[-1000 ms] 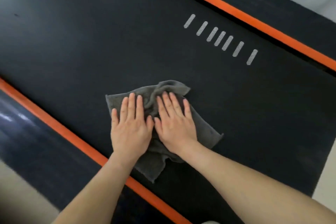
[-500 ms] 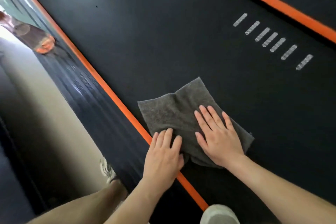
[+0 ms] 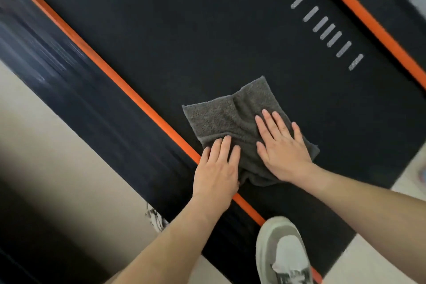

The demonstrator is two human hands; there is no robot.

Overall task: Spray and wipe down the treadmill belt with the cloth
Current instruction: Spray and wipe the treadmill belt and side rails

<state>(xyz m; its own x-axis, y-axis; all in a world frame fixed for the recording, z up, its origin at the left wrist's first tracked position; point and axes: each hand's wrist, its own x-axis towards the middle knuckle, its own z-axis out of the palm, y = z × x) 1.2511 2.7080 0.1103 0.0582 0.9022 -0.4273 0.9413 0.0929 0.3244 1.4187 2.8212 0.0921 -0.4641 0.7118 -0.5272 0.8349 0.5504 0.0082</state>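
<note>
Grey terry cloth (image 3: 230, 120): 1 piece, lying flat on the black treadmill belt (image 3: 207, 30), at its left margin, just beside the left orange stripe (image 3: 115, 76). I read this as the wiping step; no spray bottle is in view.

Left hand (image 3: 216, 168): grip flat, fingers straight and close together, tips pressing the cloth's near edge, palm over the stripe. I judge it pins that edge so the fabric does not bunch.

Right hand (image 3: 281, 147): grip flat, fingers straight and slightly spread, pressing the cloth's right half. I judge the spread loads more fabric against the belt.

Orientation: the cloth is near square, so I cannot name a clear long axis. 1 corner points away from me toward the 7 white dashes (image 3: 327, 32), and a raised fold runs from that corner back to the hands. The belt's long axis runs diagonally, upper left to lower right, parallel to the stripe.

Shoe (image 3: 281, 251): 1, pale, at the belt's near end.
</note>
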